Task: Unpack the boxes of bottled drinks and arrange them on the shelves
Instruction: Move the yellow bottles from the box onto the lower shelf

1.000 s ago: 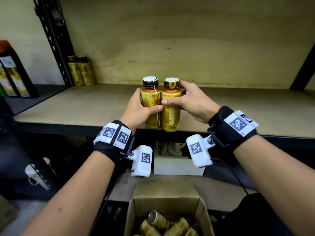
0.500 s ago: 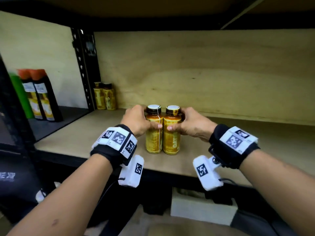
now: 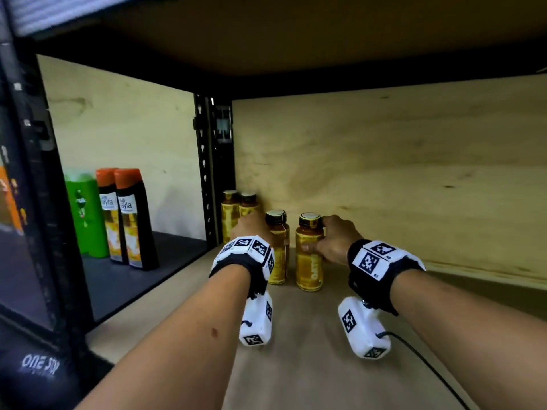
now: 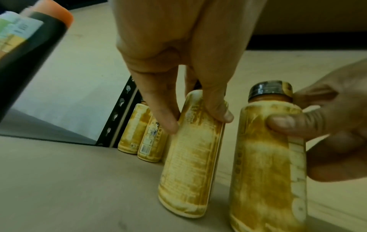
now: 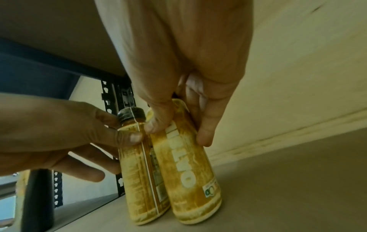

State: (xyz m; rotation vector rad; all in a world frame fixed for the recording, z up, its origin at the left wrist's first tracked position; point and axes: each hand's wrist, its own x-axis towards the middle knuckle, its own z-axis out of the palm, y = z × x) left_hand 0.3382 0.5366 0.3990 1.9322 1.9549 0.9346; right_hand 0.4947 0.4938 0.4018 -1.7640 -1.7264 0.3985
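Two yellow drink bottles with dark caps stand upright on the plywood shelf [image 3: 296,350]. My left hand [image 3: 251,229] grips the left bottle [image 3: 278,250] near its shoulder, seen in the left wrist view as the left bottle [image 4: 190,157] between thumb and fingers. My right hand [image 3: 334,238] grips the right bottle [image 3: 309,261], also shown as the right bottle [image 5: 188,172] in the right wrist view. A narrow gap separates the two bottles. Two more yellow bottles [image 3: 236,211] stand in the back left corner, just behind my left hand.
A black perforated upright [image 3: 211,173] bounds the shelf on the left. Beyond it stand a green bottle [image 3: 85,214] and two black bottles with orange caps [image 3: 127,217]. The plywood back wall [image 3: 384,173] is close behind; the upper shelf [image 3: 296,39] hangs overhead.
Both hands have carried the two bottles from the shelf's front edge deeper in and to the left, toward the corner bottles. The bottles now stand slightly apart.
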